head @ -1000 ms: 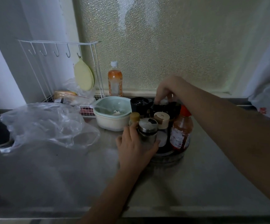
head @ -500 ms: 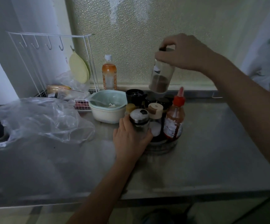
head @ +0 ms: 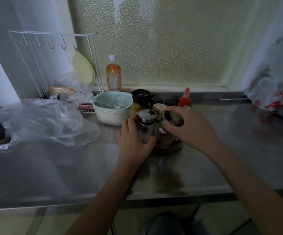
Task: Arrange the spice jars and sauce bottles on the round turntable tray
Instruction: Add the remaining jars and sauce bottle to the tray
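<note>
The round turntable tray (head: 178, 146) sits mid-counter, mostly hidden by jars and my hands. My left hand (head: 134, 143) grips a glass shaker with a steel lid (head: 146, 123) at the tray's front left. My right hand (head: 189, 129) holds a clear spice jar with brown powder (head: 170, 126) just right of the shaker, low over the tray's front. Behind them stand a beige-capped jar (head: 158, 107), a small yellow-capped jar (head: 135, 108), dark-lidded jars (head: 157, 100) and a red-capped sauce bottle (head: 185, 98).
A white bowl with a pale green strainer (head: 112, 109) and a black cup (head: 140, 97) stand left of the tray. An orange drink bottle (head: 113, 75) is at the window. A crumpled clear plastic bag (head: 42, 121) lies left, a white wire rack (head: 40, 65) behind it, another bag (head: 279, 85) far right.
My right hand lifted the spice jar from the back of the tray, raised it high, then brought it down to the front beside the shaker. My left hand stayed on the shaker.
</note>
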